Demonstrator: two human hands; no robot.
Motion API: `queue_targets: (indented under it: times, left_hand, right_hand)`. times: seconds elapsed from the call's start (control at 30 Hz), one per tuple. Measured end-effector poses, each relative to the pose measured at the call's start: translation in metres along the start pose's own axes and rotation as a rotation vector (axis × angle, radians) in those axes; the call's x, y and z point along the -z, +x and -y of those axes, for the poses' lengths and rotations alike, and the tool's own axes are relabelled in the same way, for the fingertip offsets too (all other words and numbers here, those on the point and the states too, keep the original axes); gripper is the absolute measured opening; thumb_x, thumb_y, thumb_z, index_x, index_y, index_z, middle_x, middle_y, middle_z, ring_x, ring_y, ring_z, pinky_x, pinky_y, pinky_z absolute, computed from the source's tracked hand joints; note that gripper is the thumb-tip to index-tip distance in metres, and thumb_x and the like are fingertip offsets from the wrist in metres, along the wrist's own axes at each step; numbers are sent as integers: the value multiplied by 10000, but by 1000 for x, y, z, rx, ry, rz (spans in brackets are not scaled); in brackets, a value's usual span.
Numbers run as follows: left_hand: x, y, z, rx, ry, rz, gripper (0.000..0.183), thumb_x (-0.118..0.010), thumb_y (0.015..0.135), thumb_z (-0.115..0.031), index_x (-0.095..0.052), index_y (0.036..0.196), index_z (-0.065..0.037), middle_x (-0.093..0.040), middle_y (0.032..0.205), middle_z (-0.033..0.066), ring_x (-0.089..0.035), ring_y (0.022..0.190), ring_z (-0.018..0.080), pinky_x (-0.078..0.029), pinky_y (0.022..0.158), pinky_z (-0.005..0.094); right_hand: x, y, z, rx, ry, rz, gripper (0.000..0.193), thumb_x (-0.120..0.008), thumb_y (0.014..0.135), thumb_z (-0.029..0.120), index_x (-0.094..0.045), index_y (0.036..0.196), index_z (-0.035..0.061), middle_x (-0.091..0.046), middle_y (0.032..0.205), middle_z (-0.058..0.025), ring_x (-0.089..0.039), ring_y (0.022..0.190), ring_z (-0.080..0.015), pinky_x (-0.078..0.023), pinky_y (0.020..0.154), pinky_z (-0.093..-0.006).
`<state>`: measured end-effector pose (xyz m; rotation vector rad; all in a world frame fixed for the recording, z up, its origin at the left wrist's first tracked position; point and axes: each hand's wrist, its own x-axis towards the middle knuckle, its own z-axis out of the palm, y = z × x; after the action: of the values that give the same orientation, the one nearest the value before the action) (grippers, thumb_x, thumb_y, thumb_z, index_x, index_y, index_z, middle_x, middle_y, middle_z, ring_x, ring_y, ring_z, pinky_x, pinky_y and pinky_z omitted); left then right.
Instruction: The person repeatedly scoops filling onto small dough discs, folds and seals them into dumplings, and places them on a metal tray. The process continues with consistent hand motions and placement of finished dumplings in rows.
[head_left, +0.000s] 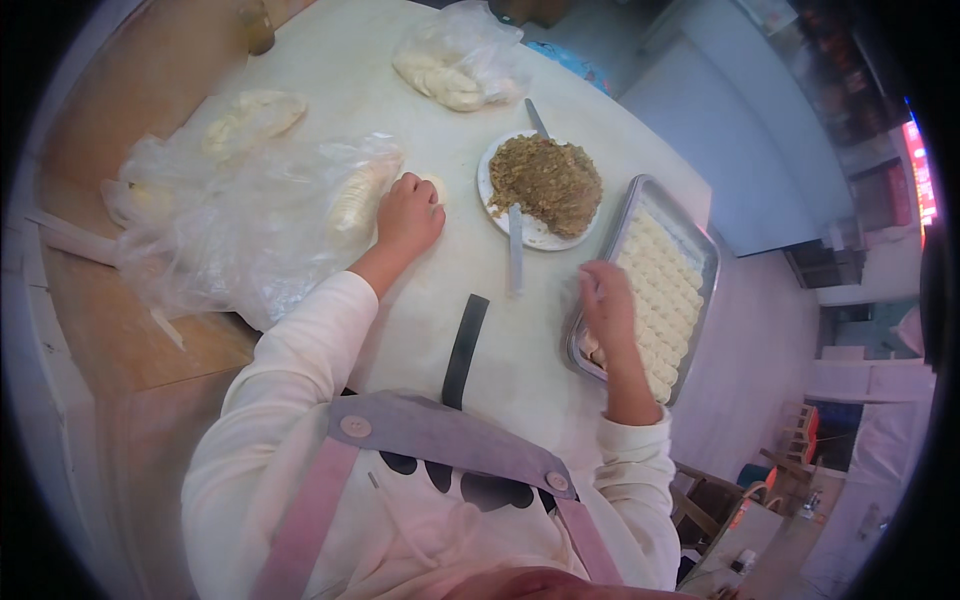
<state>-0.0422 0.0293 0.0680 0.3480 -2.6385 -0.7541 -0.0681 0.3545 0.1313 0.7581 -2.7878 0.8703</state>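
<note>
My left hand (408, 214) is at the open end of a clear plastic bag, beside a stack of round dough wrappers (358, 203). Its fingers are bent and closed on the edge of a pale dough wrapper (436, 186) on the table. Over the left rim of a metal tray (713, 262) is my right hand (608, 302), its fingers curled; whether anything is in them is hidden. Rows of folded dumplings (655, 290) fill much of that tray. Between my hands, farther off, a white plate (484, 190) bears a mound of brownish minced filling (545, 182).
A flat spreader (515, 250) leans off the plate's near side, and another handle (537, 118) sticks out behind. A crumpled plastic bag (230, 215) spreads across the left; a second bag of dough wrappers (460, 65) lies at the back. A black strap (465, 350) lies nearer me.
</note>
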Motion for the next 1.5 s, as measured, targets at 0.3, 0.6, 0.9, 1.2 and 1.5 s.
queue_targets:
  times: [0.3, 0.6, 0.9, 1.2, 1.5]
  left_hand:
    - [10, -7, 32, 652, -1042, -244, 232, -498, 914, -197, -575, 1076, -50, -601, 1115, 136, -594, 1011, 276, -472, 859, 377]
    - [29, -17, -7, 902, -1868, 185, 362, -466, 991, -212, -414, 1268, 16, -575, 1185, 182, -567, 1122, 289, -457, 974, 458]
    - [-23, -8, -25, 1216, -1855, 441, 355, -390, 996, -137, -348, 1264, 91, -495, 1250, 238, -544, 1111, 406, -480, 942, 510]
    - [-43, 18, -52, 1111, -1712, 382, 376, -345, 993, -99, -341, 1311, 103, -444, 1326, 247, -489, 1213, 360, -423, 1025, 510]
    - [-47, 17, -51, 1117, -1858, 309, 370, -284, 995, -93, -359, 1297, 107, -447, 1321, 251, -477, 1216, 372, -399, 1039, 515]
  right_hand:
    - [-76, -1, 72, -226, -8, 339, 417, -487, 919, 146, -412, 1324, 81, -518, 1142, -220, -580, 965, -403, -479, 835, -455]
    - [-57, 8, 70, -326, -108, 195, 356, -431, 952, 148, -445, 1307, 174, -561, 1010, -218, -580, 906, -419, -467, 796, -482]
    - [-62, 38, 53, -174, -169, 205, 298, -503, 941, 187, -599, 1214, 258, -553, 825, -136, -601, 779, -326, -493, 696, -435]
    - [-71, 12, 42, -288, 68, 50, 335, -506, 930, 133, -599, 1239, 222, -579, 880, -156, -595, 835, -333, -482, 771, -406]
    - [-70, -7, 76, -304, 73, 261, 359, -485, 930, 118, -583, 1268, 188, -582, 914, -161, -597, 888, -318, -466, 828, -381]
